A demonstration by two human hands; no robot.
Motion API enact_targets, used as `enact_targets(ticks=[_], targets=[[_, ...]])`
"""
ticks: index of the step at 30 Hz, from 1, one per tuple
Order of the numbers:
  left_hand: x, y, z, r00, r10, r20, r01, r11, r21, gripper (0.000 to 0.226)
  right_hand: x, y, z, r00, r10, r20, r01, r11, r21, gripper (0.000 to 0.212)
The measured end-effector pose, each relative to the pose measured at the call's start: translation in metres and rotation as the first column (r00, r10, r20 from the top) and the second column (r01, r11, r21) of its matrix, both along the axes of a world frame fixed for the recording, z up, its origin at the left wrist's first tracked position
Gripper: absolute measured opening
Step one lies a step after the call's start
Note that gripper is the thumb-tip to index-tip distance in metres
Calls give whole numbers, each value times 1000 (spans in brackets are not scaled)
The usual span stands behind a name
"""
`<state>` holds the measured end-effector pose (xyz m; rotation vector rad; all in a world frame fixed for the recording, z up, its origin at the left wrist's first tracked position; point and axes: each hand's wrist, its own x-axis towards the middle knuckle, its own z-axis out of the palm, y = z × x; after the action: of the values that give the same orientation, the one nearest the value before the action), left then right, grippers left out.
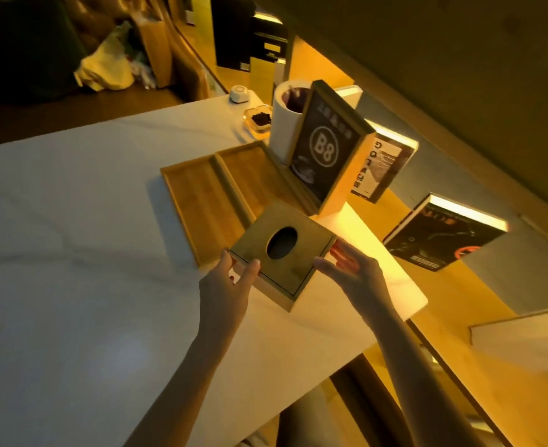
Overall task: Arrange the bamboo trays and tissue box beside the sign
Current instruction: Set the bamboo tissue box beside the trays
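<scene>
A square bamboo tissue box [301, 253] with an oval hole in its lid rests on the white table [72, 253], partly over the near end of the trays. My left hand [230, 279] grips its left near corner, thumb on the lid. My right hand [350, 266] lies against its right side with fingers spread. Two long bamboo trays [201, 195] [253, 175] lie side by side just beyond the box. Right of them stands the framed "B8" sign [327, 150].
A white cylinder cup [282, 130], a small glass dish with dark contents [259, 119] and a white round gadget [238, 93] stand behind the sign. Books [440, 237] lean on the lit wooden ledge at right. The table's edge runs close by my right forearm.
</scene>
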<state>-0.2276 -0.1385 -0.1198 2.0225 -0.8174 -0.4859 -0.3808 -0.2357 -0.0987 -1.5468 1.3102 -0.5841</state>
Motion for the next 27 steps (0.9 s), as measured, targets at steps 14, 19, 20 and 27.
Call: enact_targets(ticks=[14, 19, 20, 27], targets=[[-37, -33, -30, 988, -147, -53, 152, 984, 98, 59, -44, -11, -39, 989, -140, 45, 131, 978, 161, 57], [-40, -34, -39, 987, -154, -55, 160, 978, 137, 58, -48, -13, -51, 985, -147, 90, 128, 973, 193, 56], [-41, -33, -40, 986, -153, -59, 160, 977, 143, 58, -49, -14, -53, 985, -142, 94, 121, 973, 194, 56], [-46, -31, -44, 986, -151, -73, 162, 972, 171, 58, -54, -15, -64, 983, -135, 126, 108, 974, 201, 57]])
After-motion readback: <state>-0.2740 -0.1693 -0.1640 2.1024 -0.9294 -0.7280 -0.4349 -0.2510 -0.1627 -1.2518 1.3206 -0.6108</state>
